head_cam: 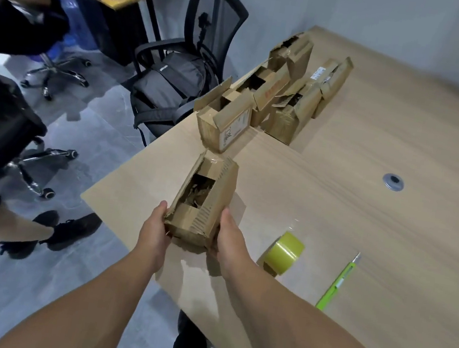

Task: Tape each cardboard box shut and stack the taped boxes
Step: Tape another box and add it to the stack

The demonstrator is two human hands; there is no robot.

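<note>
A: Where are the hands?
B: Both on one box (203,199). Left hand (154,232) grips its near left corner, right hand (229,244) wraps the near right side, thumbs up top. Nothing else held.
A: And the box itself?
B: At the table's (364,225) near left corner, long side pointing away from the person. Can't tell if it's resting or lifted a bit. Top flaps don't meet: gap in the middle, crumpled paper shows thru.
A: So which step?
B: Looks like lining up the 1st box for taping. No fresh strip on it, no stack anywhere, so the task's barely begun imo.
A: Tools?
B: Tape (288,251) just right of the right hand, standing on edge. Cutter (335,287) further right, lying flat, blade end pointing away.
A: Next move?
B: Prob. press the flaps flat w/ one hand, free the other for the tape. Flaps look torn & bent, so they'll likely need holding down while the strip goes on. Right hand is closest to the roll.
A: Rest of the lot?
B: Other boxes (276,97) in a row further up the left edge, several, flaps up or ajar. Nearest one is just beyond the held box, not touching. Grommet (393,181) mid-table to the right. Past the edge: chair (214,12) w/ a backpack (170,86) on it, shelf (114,0) of bottles behind, another person (18,224) far left.
</note>
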